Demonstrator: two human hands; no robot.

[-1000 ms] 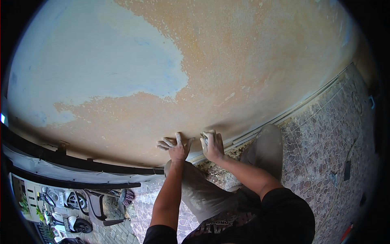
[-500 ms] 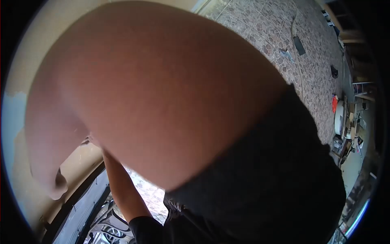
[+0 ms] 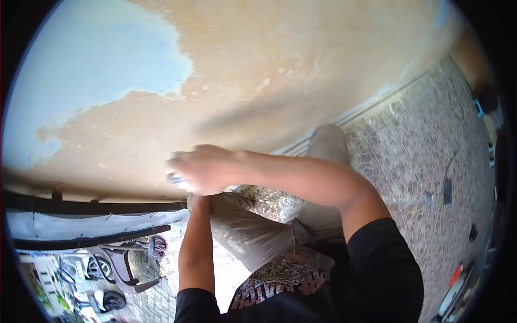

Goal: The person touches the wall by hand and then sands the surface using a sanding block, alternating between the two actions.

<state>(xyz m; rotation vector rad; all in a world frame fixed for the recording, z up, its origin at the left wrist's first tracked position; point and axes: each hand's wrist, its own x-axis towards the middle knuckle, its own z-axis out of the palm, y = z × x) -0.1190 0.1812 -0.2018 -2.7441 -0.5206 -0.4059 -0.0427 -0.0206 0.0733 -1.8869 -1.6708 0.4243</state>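
Note:
My right hand [image 3: 207, 169] is smeared by motion in front of the wall, its fingers curled together. At its finger side shows a small pale-blue and white thing [image 3: 176, 180], too blurred to name. My left forearm [image 3: 196, 247] rises from below and ends right behind the right hand, which hides the left hand's fingers. Both hands are close together, near the lower part of a tan wall [image 3: 258, 86]. A large pale-blue patch [image 3: 118, 48] with a ragged edge covers the wall's upper left.
My bent knees [image 3: 328, 142] are close to the wall's foot. Patterned floor tiles [image 3: 398, 156] stretch to the right, with a dark flat object [image 3: 447, 191] on them. At lower left are a dark-framed opening [image 3: 86, 231], a brown chair [image 3: 126, 269] and parked motorcycles [image 3: 102, 299].
My right arm, which filled most of the view, has come down and away from the camera. The right hand is now beside the left arm, and the wall and my legs show.

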